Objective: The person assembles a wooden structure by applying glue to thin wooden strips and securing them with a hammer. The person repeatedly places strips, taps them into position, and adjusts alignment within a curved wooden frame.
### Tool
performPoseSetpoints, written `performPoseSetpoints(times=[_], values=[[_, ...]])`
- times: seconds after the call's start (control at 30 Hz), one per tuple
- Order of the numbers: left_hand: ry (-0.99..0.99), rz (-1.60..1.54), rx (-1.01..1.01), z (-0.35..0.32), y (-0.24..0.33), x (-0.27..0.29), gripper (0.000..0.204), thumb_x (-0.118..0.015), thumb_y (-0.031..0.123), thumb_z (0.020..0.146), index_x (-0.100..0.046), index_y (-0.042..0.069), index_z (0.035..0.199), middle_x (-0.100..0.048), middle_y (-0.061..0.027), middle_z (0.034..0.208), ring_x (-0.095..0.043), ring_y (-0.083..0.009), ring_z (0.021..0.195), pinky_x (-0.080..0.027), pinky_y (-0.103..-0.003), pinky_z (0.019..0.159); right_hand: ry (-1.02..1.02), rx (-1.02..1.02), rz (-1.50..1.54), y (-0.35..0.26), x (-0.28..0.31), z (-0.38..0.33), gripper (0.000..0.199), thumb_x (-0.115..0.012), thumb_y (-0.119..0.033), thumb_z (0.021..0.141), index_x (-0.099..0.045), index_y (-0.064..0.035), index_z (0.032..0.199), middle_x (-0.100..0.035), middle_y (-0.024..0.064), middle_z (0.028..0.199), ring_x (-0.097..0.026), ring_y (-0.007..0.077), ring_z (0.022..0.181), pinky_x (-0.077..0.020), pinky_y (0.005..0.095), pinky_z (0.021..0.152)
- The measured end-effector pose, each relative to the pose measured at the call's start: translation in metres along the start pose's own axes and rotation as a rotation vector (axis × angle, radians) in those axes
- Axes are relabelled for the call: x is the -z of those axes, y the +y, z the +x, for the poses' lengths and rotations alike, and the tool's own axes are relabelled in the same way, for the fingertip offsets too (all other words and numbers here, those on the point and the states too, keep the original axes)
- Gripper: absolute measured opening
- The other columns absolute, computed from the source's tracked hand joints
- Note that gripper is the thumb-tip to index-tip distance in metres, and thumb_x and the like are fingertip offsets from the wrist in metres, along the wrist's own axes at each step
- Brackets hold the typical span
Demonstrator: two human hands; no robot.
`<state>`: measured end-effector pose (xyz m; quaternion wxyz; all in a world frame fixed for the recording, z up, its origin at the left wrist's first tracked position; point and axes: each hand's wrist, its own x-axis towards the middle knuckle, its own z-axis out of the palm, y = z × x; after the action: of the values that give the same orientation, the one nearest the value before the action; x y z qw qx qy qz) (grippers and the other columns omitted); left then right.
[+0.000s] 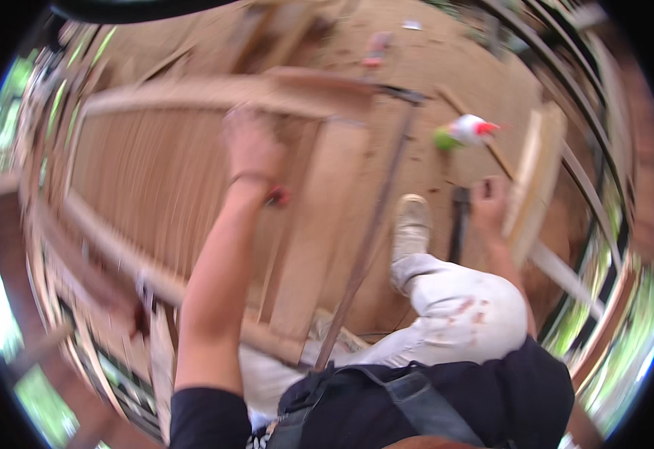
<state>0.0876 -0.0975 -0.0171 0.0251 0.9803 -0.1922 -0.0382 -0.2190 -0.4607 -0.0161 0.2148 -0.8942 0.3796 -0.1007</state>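
A wooden panel with a slatted face and a framed edge lies before me, smeared by motion. My left hand is over its far rail, fingertips at or near the wood, too blurred to show their grip. Along the panel's right side, by a pale wide board, runs a long dark metal bar that looks like a bar clamp. Lower right, my right hand is curled closed beside a light wooden plank; what it holds, if anything, is unclear. A black strip-like object is just left of it.
A white bottle with a red tip and green end lies on the brown ground, near a thin stick. A red-handled tool lies farther off. My shoe is between bar and right hand. Wooden rails surround the area.
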Motion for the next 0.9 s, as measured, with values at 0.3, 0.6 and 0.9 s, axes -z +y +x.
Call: performPoseSetpoints(times=[0.3,0.6,0.9], values=[[0.1,-0.032,-0.035,-0.017,-0.067,-0.049,0.093,-0.078,0.009,0.084,-0.027,-0.007,0.161,-0.03,-0.0259,0.167,-0.029,-0.0377,0.156,-0.024,-0.043,0.131,-0.059,-0.324,-0.172,0.126,-0.126,-0.045,0.044,-0.072,-0.023,0.078,-0.06,0.0064,0.109,-0.07,0.0301,0.11,-0.067,0.0481,0.106,-0.056,0.0536,0.093],[0.047,-0.1,-0.034,-0.017,-0.006,0.007,0.088,-0.082,0.02,0.079,-0.042,-0.005,0.154,-0.044,-0.027,0.158,-0.042,-0.0399,0.147,-0.035,-0.045,0.124,0.309,-0.4,0.612,0.111,-0.084,-0.037,0.031,-0.078,-0.034,0.088,-0.066,-0.0059,0.09,-0.06,0.0008,0.074,-0.054,0.0169,0.067,-0.0462,0.0378,0.059],[0.08,-0.102,0.105,-0.019,-0.011,-0.003,0.09,-0.077,0.034,0.086,-0.038,-0.005,0.157,-0.038,-0.0224,0.165,-0.033,-0.0335,0.156,-0.028,-0.044,0.128,0.152,0.525,1.433,-0.131,0.161,0.031,0.058,-0.058,-0.039,0.099,-0.055,0.0043,0.138,-0.063,0.0217,0.133,-0.057,0.0412,0.131,-0.0352,0.0576,0.122]])
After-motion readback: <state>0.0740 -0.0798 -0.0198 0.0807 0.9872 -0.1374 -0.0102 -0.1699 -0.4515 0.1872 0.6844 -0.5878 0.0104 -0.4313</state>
